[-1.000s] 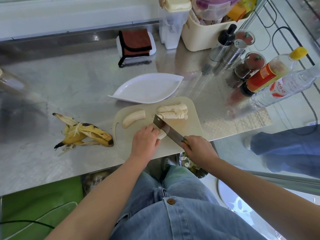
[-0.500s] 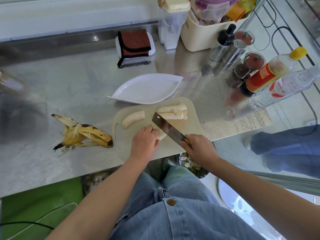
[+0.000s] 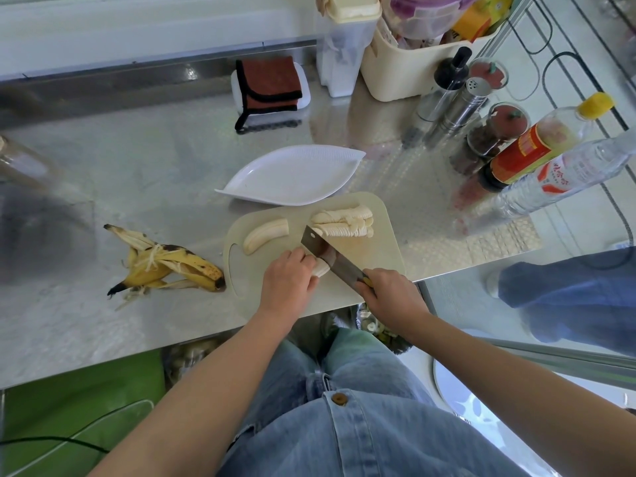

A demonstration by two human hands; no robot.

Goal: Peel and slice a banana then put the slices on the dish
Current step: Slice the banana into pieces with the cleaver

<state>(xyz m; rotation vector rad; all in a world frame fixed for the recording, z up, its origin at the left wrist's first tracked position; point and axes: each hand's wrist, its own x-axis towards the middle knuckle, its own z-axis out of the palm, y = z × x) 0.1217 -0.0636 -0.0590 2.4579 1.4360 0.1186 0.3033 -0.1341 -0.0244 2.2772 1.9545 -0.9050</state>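
my right hand (image 3: 392, 297) was curled round the handle of the knife (image 3: 328, 258), just right of the frame's centre. the blade slanted up and to the left, set against the banana piece (image 3: 320, 269) i was working on. my left hand (image 3: 287, 282), fingers bent over that piece, pinned it to the cutting board (image 3: 378, 266) right beside the blade. only its cut end showed past my knuckles, so i could not tell how much of it lay under my palm.

further up the board, to the upper right of the blade tip, lay the slices (image 3: 344, 222) already cut, packed in a couple of rows. to the upper left of the blade lay another peeled length (image 3: 265, 234), uncut and apart from my hand. just above the board stood the white leaf-shaped dish (image 3: 292, 180), with nothing on it. the peel (image 3: 165, 266) sprawled on the steel counter (image 3: 137, 173) at the left of the frame, just off the board's edge.

as i judged it, peeling was done and slicing was somewhere past the middle, with the piece under my fingers and the whole uncut length to go. none of the plating had begun, and every slice had yet to be carried up to the dish.
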